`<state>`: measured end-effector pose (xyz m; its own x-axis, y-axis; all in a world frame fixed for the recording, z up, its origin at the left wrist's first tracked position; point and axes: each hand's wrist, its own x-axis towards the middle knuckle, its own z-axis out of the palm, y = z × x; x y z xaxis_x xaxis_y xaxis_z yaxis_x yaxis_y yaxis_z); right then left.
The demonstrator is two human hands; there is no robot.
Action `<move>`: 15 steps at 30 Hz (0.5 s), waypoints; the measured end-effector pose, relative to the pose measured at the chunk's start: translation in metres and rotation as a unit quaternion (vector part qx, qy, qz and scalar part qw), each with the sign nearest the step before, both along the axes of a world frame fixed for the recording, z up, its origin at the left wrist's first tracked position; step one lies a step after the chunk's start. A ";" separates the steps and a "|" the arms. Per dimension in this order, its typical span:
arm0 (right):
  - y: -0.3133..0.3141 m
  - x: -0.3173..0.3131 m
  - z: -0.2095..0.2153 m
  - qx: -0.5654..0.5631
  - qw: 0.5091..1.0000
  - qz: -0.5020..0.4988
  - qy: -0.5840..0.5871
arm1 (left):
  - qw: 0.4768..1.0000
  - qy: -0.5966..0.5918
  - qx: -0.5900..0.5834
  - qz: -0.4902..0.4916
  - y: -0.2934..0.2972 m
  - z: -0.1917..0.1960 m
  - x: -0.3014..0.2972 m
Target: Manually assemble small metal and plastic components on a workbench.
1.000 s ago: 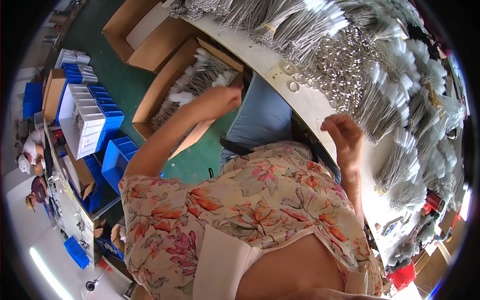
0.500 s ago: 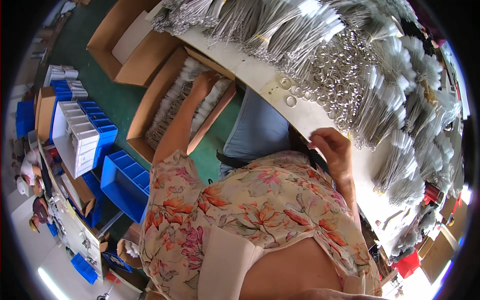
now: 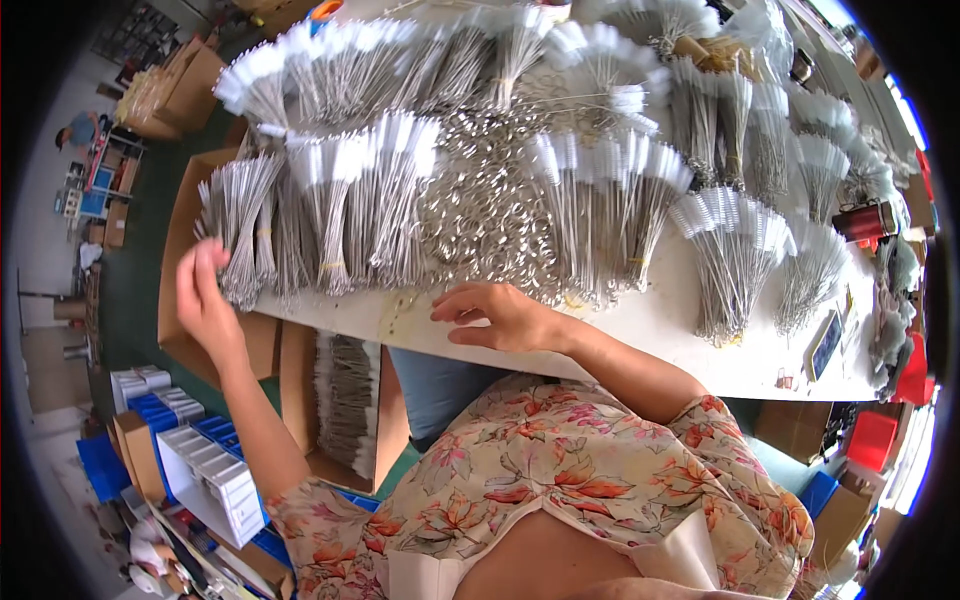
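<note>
Reaching with the left hand, fingers loosely spread and holding nothing, toward the end of a bundle of thin wire-stemmed brushes with white bristle tips lying at the left edge of the white counter. Resting the right hand flat near the front edge, fingers apart, no grip on anything, just short of a loose heap of small silver metal rings. Judging progress: much appears sorted already, with many tied bundles of the same brushes fanned across the counter, such as one at the right, and more stacked in an open brown cardboard box below the counter's edge. Still left, by the look of it: the ring heap in the middle and the untied bunches at the left. Sitting on the green floor at lower left, blue and white plastic bins.
</note>
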<state>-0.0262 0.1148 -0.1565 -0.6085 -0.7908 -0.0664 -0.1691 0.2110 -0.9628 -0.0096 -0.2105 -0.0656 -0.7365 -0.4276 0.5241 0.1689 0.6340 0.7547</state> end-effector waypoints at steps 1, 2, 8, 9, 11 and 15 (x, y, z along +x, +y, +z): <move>0.010 -0.005 0.008 -0.042 0.997 0.009 -0.057 | 0.998 0.012 0.011 -0.067 0.019 0.013 -0.032; 0.018 -0.010 0.016 -0.084 0.990 0.019 -0.115 | 0.993 -0.005 0.000 -0.116 0.034 0.022 -0.065; 0.102 -0.086 0.067 0.039 0.972 -0.220 0.079 | 0.932 -0.219 -0.142 -0.251 0.025 -0.035 -0.288; 0.120 -0.102 0.062 0.049 0.961 -0.258 0.089 | 0.922 -0.269 -0.173 -0.218 0.018 -0.049 -0.310; 0.148 -0.126 0.071 0.093 0.934 -0.326 0.110 | 0.896 -0.310 -0.248 -0.197 -0.004 -0.075 -0.344; 0.178 -0.177 0.068 0.179 0.903 -0.347 0.178 | 0.829 -0.361 -0.421 -0.078 0.022 -0.095 -0.359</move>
